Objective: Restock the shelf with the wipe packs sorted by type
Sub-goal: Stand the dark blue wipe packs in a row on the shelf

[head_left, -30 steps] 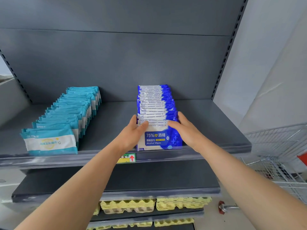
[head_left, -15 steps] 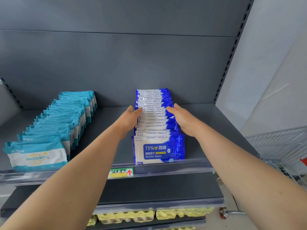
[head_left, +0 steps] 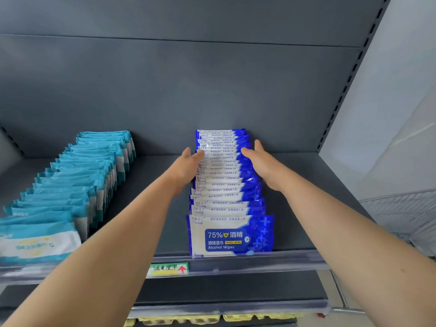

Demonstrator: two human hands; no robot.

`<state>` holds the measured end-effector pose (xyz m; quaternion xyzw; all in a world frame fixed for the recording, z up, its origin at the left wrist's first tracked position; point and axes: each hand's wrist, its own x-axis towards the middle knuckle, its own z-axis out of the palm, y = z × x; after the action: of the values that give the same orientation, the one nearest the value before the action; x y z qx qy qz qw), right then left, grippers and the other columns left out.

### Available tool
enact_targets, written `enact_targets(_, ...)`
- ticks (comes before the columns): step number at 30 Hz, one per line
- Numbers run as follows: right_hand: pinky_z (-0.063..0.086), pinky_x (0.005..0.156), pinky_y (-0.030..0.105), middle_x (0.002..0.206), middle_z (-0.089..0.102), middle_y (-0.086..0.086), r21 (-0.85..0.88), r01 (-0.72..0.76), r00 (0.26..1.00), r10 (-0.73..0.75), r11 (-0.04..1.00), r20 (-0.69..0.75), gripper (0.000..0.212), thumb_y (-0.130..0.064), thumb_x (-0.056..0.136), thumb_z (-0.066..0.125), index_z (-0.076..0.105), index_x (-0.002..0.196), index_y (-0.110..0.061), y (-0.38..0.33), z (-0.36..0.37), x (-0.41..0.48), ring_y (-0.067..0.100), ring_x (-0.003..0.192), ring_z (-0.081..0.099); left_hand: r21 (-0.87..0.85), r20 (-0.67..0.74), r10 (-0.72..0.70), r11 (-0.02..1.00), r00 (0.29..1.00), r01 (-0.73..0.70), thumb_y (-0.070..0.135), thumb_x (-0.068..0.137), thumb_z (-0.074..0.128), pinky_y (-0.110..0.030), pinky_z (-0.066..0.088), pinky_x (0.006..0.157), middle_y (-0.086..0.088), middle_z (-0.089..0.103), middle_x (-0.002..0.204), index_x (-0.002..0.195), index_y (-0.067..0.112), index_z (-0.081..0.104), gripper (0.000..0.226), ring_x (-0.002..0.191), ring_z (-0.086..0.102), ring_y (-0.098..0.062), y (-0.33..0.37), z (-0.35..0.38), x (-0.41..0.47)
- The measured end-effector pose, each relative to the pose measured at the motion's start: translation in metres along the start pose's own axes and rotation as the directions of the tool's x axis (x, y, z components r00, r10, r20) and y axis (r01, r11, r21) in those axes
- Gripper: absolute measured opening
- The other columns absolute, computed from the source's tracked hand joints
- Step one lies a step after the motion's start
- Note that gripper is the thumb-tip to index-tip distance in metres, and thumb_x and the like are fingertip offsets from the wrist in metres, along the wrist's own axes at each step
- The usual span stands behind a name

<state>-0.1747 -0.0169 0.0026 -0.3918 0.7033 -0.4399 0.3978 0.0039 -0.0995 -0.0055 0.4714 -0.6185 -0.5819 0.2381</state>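
A row of several dark blue alcohol wipe packs (head_left: 226,190) runs front to back on the grey shelf (head_left: 295,208), the front pack facing me. My left hand (head_left: 186,166) presses flat against the row's left side near the back. My right hand (head_left: 262,164) presses flat against its right side, opposite the left. Both hands have straight fingers and squeeze the row between them. A second row of several teal wipe packs (head_left: 77,182) stands at the left of the same shelf, apart from the blue row.
A price label with a red arrow (head_left: 168,269) sits on the shelf's front rail. Below are another dark shelf (head_left: 236,291) and yellow egg cartons (head_left: 212,320). A wire shopping trolley (head_left: 405,213) stands at the right, beside a white wall.
Both hands have slid from the front pack back along the sides of the blue row toward the rear. The camera has moved closer and tilted up.
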Motion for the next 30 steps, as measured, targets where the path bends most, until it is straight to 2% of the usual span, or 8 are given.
enact_targets(3,0.04,0.105,0.036,0.144,0.042,-0.011,0.02,0.014,0.999,-0.015,1.0,0.042,0.061,-0.036,0.1,0.04,0.01,0.152,-0.028,0.003,0.005,0.007,0.014,0.121,0.052,-0.046,0.056,0.027,0.999,0.998,-0.024,0.039,0.097,0.044,-0.045,0.053,0.091,0.0,0.067,0.111,0.124,0.022,0.049,0.032,0.097,0.068,-0.021,0.003,0.01,-0.001)
enact_targets(6,0.045,0.092,0.032,0.123,0.051,-0.012,0.04,0.042,0.998,-0.043,0.998,0.038,0.053,-0.031,0.101,0.04,0.018,0.148,-0.027,0.001,0.007,0.006,0.012,0.105,0.056,-0.03,0.019,0.056,0.998,0.998,-0.055,0.039,0.098,0.043,-0.045,0.052,0.093,0.001,0.065,0.113,0.128,0.026,0.047,0.034,0.098,0.066,-0.02,0.002,0.015,-0.002)
enact_targets(11,0.043,0.097,0.033,0.125,0.047,-0.015,0.004,0.052,0.998,-0.052,0.999,0.03,0.05,-0.04,0.098,0.044,0.027,0.143,-0.027,0.0,0.003,0.0,0.01,0.107,0.053,-0.05,-0.002,0.046,0.998,0.999,-0.046,0.04,0.098,0.042,-0.041,0.049,0.096,0.007,0.064,0.113,0.12,0.027,0.053,0.027,0.099,0.065,-0.017,0.001,0.012,-0.007)
enact_targets(15,0.032,0.108,0.032,0.144,0.038,-0.009,-0.182,0.135,0.991,-0.131,0.974,0.034,0.063,-0.042,0.098,0.045,0.018,0.15,-0.018,-0.001,-0.004,-0.029,0.012,0.131,0.04,0.053,-0.011,0.149,0.988,0.989,-0.148,0.051,0.092,0.052,-0.033,0.031,0.109,0.018,0.042,0.141,0.147,0.029,0.034,0.062,0.129,0.041,-0.006,-0.004,-0.002,-0.037)
enact_targets(18,0.01,0.12,0.033,0.16,0.007,-0.01,-0.408,0.264,0.964,-0.235,0.874,0.12,0.066,-0.046,0.096,0.046,0.02,0.152,-0.022,0.004,-0.008,-0.063,0.005,0.146,0.005,0.145,0.09,0.279,0.946,0.956,-0.29,0.056,0.076,0.07,-0.028,0.034,0.104,0.021,0.048,0.138,0.138,0.037,0.045,0.069,0.127,0.043,-0.001,-0.015,-0.013,-0.079)
enact_targets(23,0.007,0.115,0.019,0.158,0.015,-0.013,-0.584,0.448,0.893,-0.362,0.677,0.266,0.075,-0.048,0.083,0.066,0.034,0.147,-0.023,0.012,-0.002,-0.127,-0.002,0.144,0.005,0.281,0.185,0.368,0.869,0.911,-0.408,0.041,0.058,0.085,0.001,0.039,0.08,0.021,0.046,0.138,0.136,0.039,0.045,0.088,0.126,0.043,0.004,-0.044,-0.019,-0.118)
enact_targets(27,0.01,0.118,0.026,0.16,0.012,-0.004,-0.806,0.416,0.892,-0.362,0.421,0.271,0.086,-0.054,0.081,0.066,0.025,0.15,-0.023,0.024,0.012,-0.144,0.01,0.147,0.008,0.467,0.181,0.445,0.746,0.877,-0.475,0.026,0.07,0.084,-0.011,0.048,0.087,0.018,0.035,0.145,0.139,0.033,0.04,0.082,0.121,0.044,0.0,-0.058,-0.009,-0.13)
enact_targets(30,0.012,0.118,0.028,0.161,0.011,-0.004,-0.853,0.359,0.915,-0.323,0.379,0.242,0.083,-0.051,0.083,0.065,0.023,0.151,-0.028,0.024,0.016,-0.148,0.012,0.147,0.009,0.535,0.189,0.473,0.685,0.861,-0.494,0.024,0.078,0.078,-0.02,0.052,0.087,0.013,0.029,0.15,0.141,0.03,0.038,0.075,0.121,0.041,-0.002,-0.06,-0.009,-0.129)
